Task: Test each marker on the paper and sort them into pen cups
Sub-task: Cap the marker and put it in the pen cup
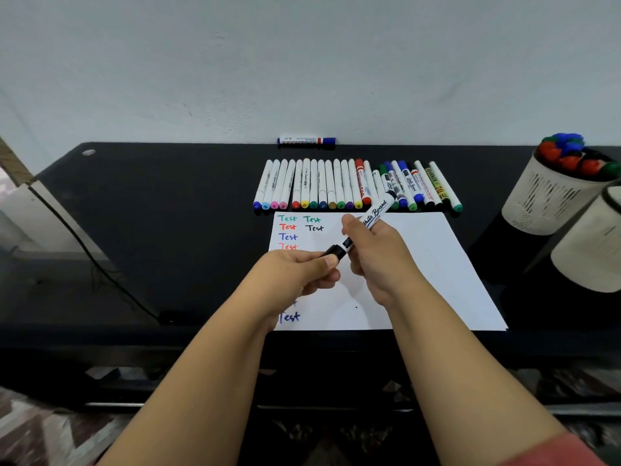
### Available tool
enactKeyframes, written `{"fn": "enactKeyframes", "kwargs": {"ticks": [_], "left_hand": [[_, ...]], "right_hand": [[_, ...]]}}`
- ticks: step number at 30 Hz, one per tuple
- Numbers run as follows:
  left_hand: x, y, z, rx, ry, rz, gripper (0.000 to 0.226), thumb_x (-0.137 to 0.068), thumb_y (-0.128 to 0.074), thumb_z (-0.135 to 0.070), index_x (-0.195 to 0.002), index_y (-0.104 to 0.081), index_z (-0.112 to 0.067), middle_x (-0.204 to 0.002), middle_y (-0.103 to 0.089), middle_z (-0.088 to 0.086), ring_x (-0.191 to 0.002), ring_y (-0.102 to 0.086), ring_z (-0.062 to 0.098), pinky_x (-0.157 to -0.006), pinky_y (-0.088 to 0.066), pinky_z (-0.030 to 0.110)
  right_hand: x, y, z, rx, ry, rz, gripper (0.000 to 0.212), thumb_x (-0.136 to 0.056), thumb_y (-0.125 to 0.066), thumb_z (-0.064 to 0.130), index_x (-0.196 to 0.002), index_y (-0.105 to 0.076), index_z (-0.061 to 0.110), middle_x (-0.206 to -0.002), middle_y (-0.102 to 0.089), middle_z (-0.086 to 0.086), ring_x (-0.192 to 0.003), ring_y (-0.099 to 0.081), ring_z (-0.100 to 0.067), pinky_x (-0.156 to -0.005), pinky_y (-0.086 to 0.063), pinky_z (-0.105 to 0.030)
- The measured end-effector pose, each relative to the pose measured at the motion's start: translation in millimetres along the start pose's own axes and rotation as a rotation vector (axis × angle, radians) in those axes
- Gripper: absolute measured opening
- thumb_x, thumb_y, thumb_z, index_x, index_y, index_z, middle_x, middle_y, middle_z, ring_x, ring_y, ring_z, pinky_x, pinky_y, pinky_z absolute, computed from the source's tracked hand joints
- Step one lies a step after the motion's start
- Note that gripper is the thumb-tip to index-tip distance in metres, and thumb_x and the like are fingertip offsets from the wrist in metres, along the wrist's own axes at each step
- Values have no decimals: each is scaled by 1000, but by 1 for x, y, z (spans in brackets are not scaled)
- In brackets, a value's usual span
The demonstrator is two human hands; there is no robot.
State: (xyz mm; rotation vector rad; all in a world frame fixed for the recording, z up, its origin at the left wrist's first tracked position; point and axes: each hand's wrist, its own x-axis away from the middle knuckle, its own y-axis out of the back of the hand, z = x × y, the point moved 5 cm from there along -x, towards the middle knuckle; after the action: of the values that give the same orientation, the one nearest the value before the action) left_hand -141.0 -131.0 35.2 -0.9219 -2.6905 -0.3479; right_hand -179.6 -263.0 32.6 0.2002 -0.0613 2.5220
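Over the white paper (420,264), my right hand (376,257) grips the white barrel of a black whiteboard marker (376,211). My left hand (299,274) pinches that marker's black cap (336,252) at its lower end. The paper carries several "Test" words in green, red, blue and black at its left side. A row of several markers (353,186) lies side by side just behind the paper. At the right, a white pen cup (551,200) holds several markers with red, blue and green caps. A second white pen cup (591,250) stands nearer, its inside hidden.
The black table (151,213) runs along a pale wall. One red-and-blue marker (305,141) lies alone at the table's back edge. A dark cable (87,250) runs down at the left, beside a glass panel.
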Motion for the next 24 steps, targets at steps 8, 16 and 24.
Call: {"fn": "enactKeyframes", "kwargs": {"ticks": [8,16,24], "left_hand": [[6,1,-5,-162,-42,-127,22,-89,-62,-31,-67,-64,-34,-82,-71,-11,-86,-61,1,-67,-39,16],[7,6,-2,-8,0,-63,10,-86,-65,-25,-87,-72,-17,-67,-71,-7,-70,-67,4,-81,-49,24],[15,20,10,118,58,21,12,-86,-64,-18,-91,-72,-11,-76,-72,0,-76,-69,11,-80,-51,25]], "right_hand": [[-5,-4,-4,91,-45,-104,24,-92,-54,32,-83,-49,11,-59,-40,0,-54,-32,-16,-54,-27,-28],[-3,-10,1,-26,-93,-16,21,-93,-52,23,-77,-46,13,-39,-36,8,-42,-26,-11,-44,-23,-22],[-17,17,3,-271,-113,-161,23,-95,-52,23,-74,-48,15,-48,-34,6,-38,-24,-6,-41,-21,-21]]}}
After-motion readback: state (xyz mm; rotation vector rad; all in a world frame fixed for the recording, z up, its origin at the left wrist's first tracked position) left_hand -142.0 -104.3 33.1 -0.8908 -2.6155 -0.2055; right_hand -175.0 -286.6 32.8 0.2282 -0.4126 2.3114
